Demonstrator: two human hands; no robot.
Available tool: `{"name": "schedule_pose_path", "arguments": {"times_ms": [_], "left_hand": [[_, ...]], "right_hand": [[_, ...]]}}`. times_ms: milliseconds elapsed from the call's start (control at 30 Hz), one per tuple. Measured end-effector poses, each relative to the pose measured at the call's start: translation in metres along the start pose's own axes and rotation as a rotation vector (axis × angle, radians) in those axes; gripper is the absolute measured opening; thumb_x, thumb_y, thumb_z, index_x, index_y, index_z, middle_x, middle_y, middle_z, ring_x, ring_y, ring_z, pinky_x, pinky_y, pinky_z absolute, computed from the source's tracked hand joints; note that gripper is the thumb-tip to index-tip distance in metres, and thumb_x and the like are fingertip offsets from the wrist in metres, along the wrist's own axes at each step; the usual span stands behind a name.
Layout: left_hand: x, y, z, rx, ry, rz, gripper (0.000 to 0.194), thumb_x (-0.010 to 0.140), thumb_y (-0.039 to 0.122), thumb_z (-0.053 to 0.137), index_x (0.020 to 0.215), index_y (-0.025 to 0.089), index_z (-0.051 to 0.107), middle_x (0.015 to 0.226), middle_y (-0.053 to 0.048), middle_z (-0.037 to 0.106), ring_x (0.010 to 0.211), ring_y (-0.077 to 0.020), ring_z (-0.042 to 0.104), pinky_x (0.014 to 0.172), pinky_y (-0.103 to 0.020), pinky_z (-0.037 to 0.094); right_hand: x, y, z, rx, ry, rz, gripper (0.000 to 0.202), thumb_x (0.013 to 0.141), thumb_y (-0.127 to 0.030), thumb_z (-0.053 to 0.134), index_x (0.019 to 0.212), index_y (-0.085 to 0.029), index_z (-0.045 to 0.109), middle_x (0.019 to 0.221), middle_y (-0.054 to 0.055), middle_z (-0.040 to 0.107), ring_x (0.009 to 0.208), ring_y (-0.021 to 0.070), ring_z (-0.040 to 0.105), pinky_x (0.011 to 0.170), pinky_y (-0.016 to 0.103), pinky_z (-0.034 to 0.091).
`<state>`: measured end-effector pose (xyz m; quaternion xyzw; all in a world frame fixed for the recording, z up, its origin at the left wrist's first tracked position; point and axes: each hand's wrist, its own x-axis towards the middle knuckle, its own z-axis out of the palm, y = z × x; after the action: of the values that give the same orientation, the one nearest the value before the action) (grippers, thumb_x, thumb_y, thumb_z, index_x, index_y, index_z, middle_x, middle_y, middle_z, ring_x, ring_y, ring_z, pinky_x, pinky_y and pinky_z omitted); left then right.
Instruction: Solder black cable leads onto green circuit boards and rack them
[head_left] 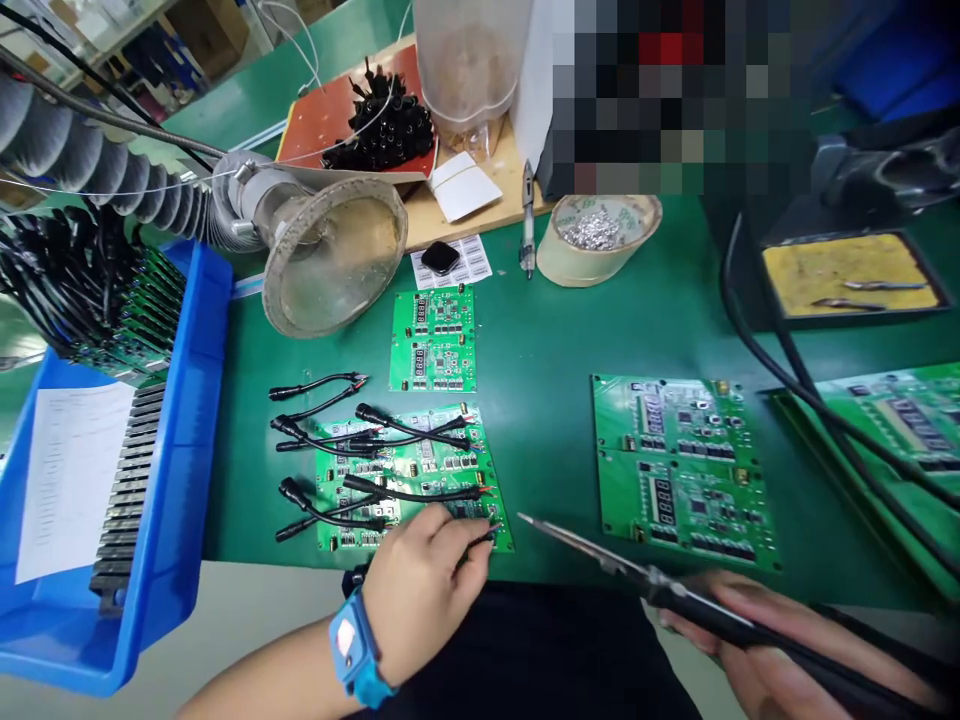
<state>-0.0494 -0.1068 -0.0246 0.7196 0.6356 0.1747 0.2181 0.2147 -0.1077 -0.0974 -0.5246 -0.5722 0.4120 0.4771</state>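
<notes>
My left hand point(427, 570), with a blue watch on its wrist, is closed in a pinch at the lower right of a green circuit board point(495, 470). Between its fingertips is a short black cable point(480, 538), mostly hidden by the fingers. Several more black cables point(412, 492) lie across that board, with bared wire ends towards its right edge. In my right hand point(757, 630) is a soldering iron point(675, 597) with a black handle. Its metal tip points left and ends just right of the board, apart from the cable.
A blue bin point(191, 400) of boards and cables stands left, below a fume extractor hood point(337, 260). More circuit boards point(433, 340) lie behind and at right point(679, 470). A cup of solder bits point(600, 240) and a yellow sponge tray point(847, 275) sit farther back. Cords hang at right.
</notes>
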Motion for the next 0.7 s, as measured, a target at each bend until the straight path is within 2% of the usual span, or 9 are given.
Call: {"name": "schedule_pose_path", "arguments": {"times_ms": [133, 333, 433, 567, 700], "left_hand": [[0.004, 0.003, -0.003, -0.027, -0.046, -0.030, 0.014, 0.083, 0.020, 0.056, 0.092, 0.020, 0.066, 0.072, -0.002, 0.061, 0.057, -0.0128, 0.058, 0.053, -0.023, 0.048], [0.007, 0.002, -0.003, -0.057, -0.090, -0.046, 0.014, 0.081, 0.019, 0.056, 0.092, 0.019, 0.066, 0.072, -0.003, 0.060, 0.057, -0.0135, 0.058, 0.052, -0.024, 0.047], [0.007, 0.002, -0.002, -0.068, -0.085, -0.053, 0.015, 0.082, 0.018, 0.056, 0.092, 0.018, 0.066, 0.073, -0.003, 0.060, 0.058, -0.0136, 0.058, 0.052, -0.024, 0.048], [0.006, 0.001, -0.002, -0.083, -0.084, -0.059, 0.014, 0.082, 0.019, 0.056, 0.093, 0.018, 0.065, 0.073, -0.003, 0.060, 0.059, -0.0135, 0.058, 0.053, -0.024, 0.048], [0.006, 0.001, -0.002, -0.075, -0.089, -0.055, 0.013, 0.083, 0.020, 0.056, 0.093, 0.018, 0.065, 0.073, -0.003, 0.060, 0.059, -0.0134, 0.058, 0.053, -0.024, 0.048]], "right_hand": [[0.001, -0.005, 0.000, 0.014, -0.109, -0.026, 0.019, 0.081, -0.031, 0.057, 0.096, -0.027, 0.068, 0.064, 0.003, 0.070, 0.055, 0.0205, 0.067, 0.045, 0.026, 0.055], [0.012, -0.019, 0.004, -0.196, -0.159, -0.112, 0.017, 0.081, -0.033, 0.056, 0.078, -0.029, 0.072, 0.062, 0.004, 0.070, 0.058, 0.0193, 0.068, 0.054, 0.023, 0.058], [0.013, -0.018, 0.001, -0.224, -0.171, -0.123, 0.016, 0.081, -0.030, 0.057, 0.078, -0.029, 0.073, 0.063, 0.003, 0.070, 0.058, 0.0182, 0.068, 0.053, 0.022, 0.058], [0.009, -0.010, -0.008, -0.265, -0.250, -0.147, 0.013, 0.078, -0.030, 0.060, 0.079, -0.030, 0.073, 0.067, 0.002, 0.071, 0.062, 0.0188, 0.069, 0.056, 0.023, 0.059], [0.009, -0.010, -0.008, -0.281, -0.258, -0.165, 0.012, 0.078, -0.028, 0.061, 0.080, -0.029, 0.072, 0.069, 0.003, 0.072, 0.062, 0.0186, 0.069, 0.056, 0.022, 0.059]]}}
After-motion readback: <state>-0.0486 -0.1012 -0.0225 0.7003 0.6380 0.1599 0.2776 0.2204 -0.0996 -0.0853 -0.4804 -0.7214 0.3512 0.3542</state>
